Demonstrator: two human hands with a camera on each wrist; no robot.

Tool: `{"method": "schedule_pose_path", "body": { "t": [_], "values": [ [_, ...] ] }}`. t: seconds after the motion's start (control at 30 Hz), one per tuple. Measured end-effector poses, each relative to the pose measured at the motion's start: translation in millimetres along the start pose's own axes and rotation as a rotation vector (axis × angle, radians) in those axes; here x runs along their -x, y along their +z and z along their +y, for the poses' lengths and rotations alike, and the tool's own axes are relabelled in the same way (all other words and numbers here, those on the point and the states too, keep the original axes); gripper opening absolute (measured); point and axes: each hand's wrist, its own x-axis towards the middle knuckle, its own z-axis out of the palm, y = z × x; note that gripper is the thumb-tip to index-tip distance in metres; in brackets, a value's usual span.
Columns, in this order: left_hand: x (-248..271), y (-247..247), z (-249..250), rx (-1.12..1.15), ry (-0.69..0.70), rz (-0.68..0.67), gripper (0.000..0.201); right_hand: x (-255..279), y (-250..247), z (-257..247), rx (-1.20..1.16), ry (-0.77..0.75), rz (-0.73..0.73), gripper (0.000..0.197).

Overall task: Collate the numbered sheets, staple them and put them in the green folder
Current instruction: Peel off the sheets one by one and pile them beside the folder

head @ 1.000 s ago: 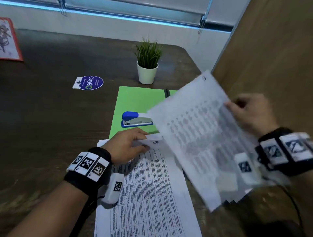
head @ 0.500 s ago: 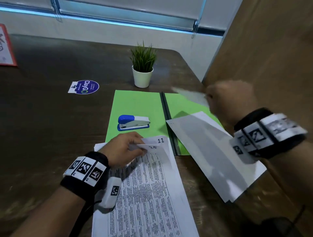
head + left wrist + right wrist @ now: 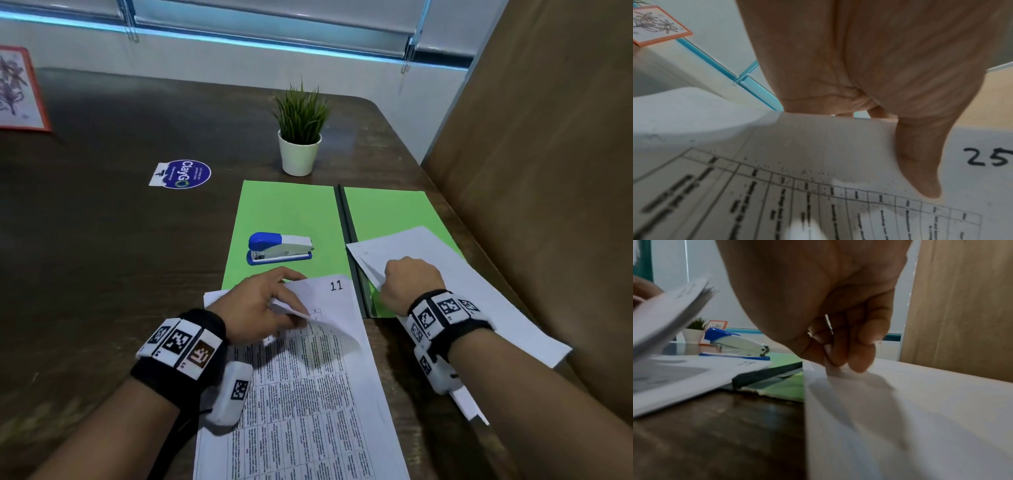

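**Two hands, two piles of numbered sheets**

Two hands work beside the open green folder (image 3: 287, 212). Left hand (image 3: 255, 308) curls its fingers under the far edge of the sheet marked 25 (image 3: 972, 186), thumb (image 3: 920, 165) on top, peeling it up from the printed stack (image 3: 308, 411) just nearer than the folder; the sheet marked 11 (image 3: 337, 291) shows beneath. Right hand (image 3: 409, 281) pinches the near-left corner of a blank-side-up pile (image 3: 486, 308) lying across the folder's right half and over its near edge. Blue-and-white stapler (image 3: 279, 247) sits on the folder's left half. Potted plant (image 3: 300, 135) stands just beyond the folder; a ClayGo sticker (image 3: 183, 174) lies farther left on the dark table (image 3: 102, 257).
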Motion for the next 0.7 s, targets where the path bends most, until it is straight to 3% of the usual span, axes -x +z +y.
{"method": "schedule_pose_path", "body": {
  "t": [0.2,0.27,0.33,0.47,0.53,0.63,0.7],
  "values": [
    [-2,1,2,0.005,-0.008,0.036,0.011,-4,6,-2,-0.203,0.085,-0.048,0.017],
    [-2,0,1,0.016,-0.007,0.053,0.014,-1,6,-4,-0.317,0.089,-0.009,0.024],
    [-3,1,0,0.047,-0.031,0.059,0.008,8,3,-9,-0.553,0.046,0.051,0.031],
    [-2,1,0,0.122,-0.075,0.048,0.036,32,-2,-27,-1.062,-0.057,0.052,0.024],
    [-3,2,-2,0.129,-0.046,0.041,0.024,45,1,-37,-1.170,-0.058,0.040,0.016],
    [-4,1,-6,0.108,-0.028,0.030,0.013,60,5,-49,-1.250,-0.048,-0.038,0.028],
    [-4,1,-6,0.093,-0.034,0.022,0.014,59,5,-50,-1.251,-0.033,0.013,0.038]
  ]
}}
